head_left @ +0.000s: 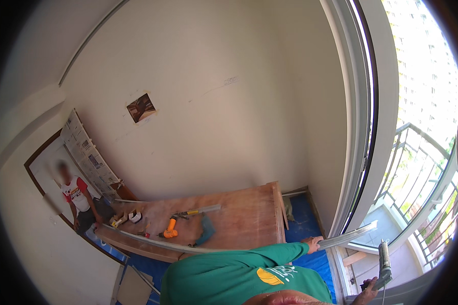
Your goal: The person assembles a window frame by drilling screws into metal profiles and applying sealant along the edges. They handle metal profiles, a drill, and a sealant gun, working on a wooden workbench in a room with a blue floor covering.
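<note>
My left hand (314, 244) is closed round a long pale metal channel (348, 237), near the open window or door frame at right. The channel's free end points out to the right, tilted up slightly. A similar strip (152, 240) runs along the wooden platform's near edge to the left; my arm hides whether the two are one piece. At the lower right my right hand (369, 292) grips a caulking gun (385, 262), its nozzle pointing up. Part of that hand is dark and blurred.
On the wooden platform (249, 213) lie an orange drill (170, 230), a teal power tool (205, 231), a yellow-and-grey long tool (198, 210) and small boxes (134, 216). Another person (81, 198) is by the door at left. Blue sheeting (301, 223) covers floor; a balcony railing (417, 168) stands outside.
</note>
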`<state>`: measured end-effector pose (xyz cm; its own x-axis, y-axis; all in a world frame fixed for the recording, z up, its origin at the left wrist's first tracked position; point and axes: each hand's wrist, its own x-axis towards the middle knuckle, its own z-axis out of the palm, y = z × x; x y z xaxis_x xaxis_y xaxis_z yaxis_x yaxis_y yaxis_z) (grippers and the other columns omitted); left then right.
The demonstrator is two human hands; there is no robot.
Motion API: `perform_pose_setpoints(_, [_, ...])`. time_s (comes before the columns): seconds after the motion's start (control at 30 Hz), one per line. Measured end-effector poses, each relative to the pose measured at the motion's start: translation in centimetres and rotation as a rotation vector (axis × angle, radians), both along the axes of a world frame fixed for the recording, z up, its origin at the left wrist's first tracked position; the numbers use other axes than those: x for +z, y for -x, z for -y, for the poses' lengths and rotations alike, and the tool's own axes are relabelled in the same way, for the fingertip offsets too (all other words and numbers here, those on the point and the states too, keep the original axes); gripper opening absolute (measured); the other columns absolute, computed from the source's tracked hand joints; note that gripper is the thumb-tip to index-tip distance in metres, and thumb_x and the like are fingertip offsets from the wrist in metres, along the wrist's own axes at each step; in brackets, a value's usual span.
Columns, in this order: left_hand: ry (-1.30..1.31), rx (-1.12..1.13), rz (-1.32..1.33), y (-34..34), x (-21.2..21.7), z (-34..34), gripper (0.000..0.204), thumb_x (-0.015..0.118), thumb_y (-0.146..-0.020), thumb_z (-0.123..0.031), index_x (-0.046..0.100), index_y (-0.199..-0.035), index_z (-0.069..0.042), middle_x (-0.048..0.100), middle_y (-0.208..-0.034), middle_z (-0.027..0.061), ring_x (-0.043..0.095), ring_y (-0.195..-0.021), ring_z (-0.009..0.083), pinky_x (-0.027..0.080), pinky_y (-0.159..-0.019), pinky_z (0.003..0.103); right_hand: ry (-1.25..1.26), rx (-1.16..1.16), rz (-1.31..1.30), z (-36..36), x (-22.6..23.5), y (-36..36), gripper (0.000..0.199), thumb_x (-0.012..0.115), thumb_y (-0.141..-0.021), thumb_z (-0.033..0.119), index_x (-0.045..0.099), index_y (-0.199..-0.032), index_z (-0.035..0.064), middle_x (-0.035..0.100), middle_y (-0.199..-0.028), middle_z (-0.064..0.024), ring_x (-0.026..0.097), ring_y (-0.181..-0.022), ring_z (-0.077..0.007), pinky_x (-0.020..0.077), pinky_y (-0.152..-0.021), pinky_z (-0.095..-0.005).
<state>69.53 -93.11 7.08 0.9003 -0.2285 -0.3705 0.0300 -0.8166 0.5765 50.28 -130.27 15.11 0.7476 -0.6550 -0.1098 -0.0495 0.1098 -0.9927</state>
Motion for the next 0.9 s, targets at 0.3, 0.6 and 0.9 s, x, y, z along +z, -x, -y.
perform_pose_setpoints(0.3, [0.018, -0.029, 0.042, 0.0, -0.7, 1.0, 0.043, 0.065, -0.104, -0.025, 0.057, -0.145, -0.017, 0.073, -0.134, 0.0220, 0.069, -0.125, 0.0457, 0.054, -0.104, 0.057, -0.073, -0.070, 0.101, -0.4, -1.4, 3.1, 0.037, 0.067, -0.113, 0.040, 0.065, -0.100, 0.0054, 0.062, -0.080, -0.0020, 0.059, -0.074, -0.0128, 0.0482, -0.070, -0.0305])
perform_pose_setpoints(0.6, [-0.291, -0.250, 0.477, 1.2, -4.1, -0.2, 0.018, 0.055, -0.104, -0.012, 0.052, -0.122, -0.011, 0.058, -0.129, 0.0155, 0.075, -0.094, 0.0453, 0.062, -0.081, 0.058, 0.031, 0.183, 0.020, -2.0, 7.2, 3.3, 0.026, 0.069, -0.111, 0.024, 0.073, -0.105, -0.0007, 0.076, -0.095, -0.0071, 0.070, -0.089, -0.0159, 0.0564, -0.085, -0.0339])
perform_pose_setpoints(0.9, [-0.472, -0.160, 0.698, 4.8, -7.3, 2.9, 0.103, 0.064, -0.094, 0.004, 0.025, -0.173, -0.049, 0.048, -0.152, 0.0128, 0.063, -0.115, 0.0342, 0.061, -0.086, 0.046, 0.173, 0.347, -0.081, 1.7, 9.3, -2.4, 0.032, 0.072, -0.109, 0.031, 0.075, -0.103, -0.0007, 0.075, -0.091, -0.0066, 0.070, -0.087, -0.0149, 0.0569, -0.082, -0.0341])
